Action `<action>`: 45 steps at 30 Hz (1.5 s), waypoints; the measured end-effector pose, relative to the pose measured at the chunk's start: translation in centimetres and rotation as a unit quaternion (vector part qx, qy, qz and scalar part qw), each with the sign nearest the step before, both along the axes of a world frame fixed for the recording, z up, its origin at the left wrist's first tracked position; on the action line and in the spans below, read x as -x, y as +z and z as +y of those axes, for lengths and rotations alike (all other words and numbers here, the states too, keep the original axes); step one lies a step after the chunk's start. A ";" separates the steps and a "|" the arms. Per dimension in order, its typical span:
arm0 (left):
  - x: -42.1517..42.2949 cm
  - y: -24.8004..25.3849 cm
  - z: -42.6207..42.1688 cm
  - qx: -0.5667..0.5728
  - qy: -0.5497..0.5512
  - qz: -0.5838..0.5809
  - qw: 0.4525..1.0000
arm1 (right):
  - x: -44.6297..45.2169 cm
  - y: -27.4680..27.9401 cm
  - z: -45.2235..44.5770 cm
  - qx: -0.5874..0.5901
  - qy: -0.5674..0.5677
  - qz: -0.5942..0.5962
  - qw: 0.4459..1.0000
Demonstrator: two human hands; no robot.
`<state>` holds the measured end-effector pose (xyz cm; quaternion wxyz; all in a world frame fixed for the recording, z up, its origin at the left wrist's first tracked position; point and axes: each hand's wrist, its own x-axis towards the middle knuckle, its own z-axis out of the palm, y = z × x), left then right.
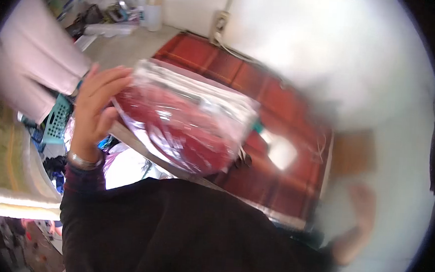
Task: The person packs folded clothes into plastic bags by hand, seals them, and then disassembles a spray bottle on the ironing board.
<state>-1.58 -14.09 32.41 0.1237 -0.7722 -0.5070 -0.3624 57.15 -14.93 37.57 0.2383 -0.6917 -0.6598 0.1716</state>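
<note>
Left hand [93, 98] grips one end of the plastic-wrapped bundle [183, 124] above the red plaid cloth [284, 190]; slick wrap, one-sided hold, it could slip! Right hand [362, 207] well apart, too blurred to tell

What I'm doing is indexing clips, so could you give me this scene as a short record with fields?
Left hand: at one end of the clear-wrapped red package, the hand wearing a bracelet; grip unclear
Right hand: blurred, away from the package
Surface: red checked cloth
On cloth: white object, too blurred to identify
Picture's left: teal basket
</note>
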 end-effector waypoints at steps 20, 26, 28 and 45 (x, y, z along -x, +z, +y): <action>5.7 -3.3 4.3 -0.027 -0.255 -0.085 0.963 | 46.4 8.0 14.3 0.176 0.559 -0.339 0.736; 5.4 -3.6 4.3 -0.047 -0.238 -0.088 0.966 | 48.5 6.9 17.7 0.243 0.550 -0.351 0.718; 5.2 -3.6 4.2 -0.046 -0.229 -0.093 0.968 | 49.3 6.9 17.6 0.240 0.539 -0.365 0.720; 3.8 -4.1 4.0 -0.036 -0.199 -0.109 0.973 | 47.5 4.3 18.8 0.036 0.658 -0.329 0.676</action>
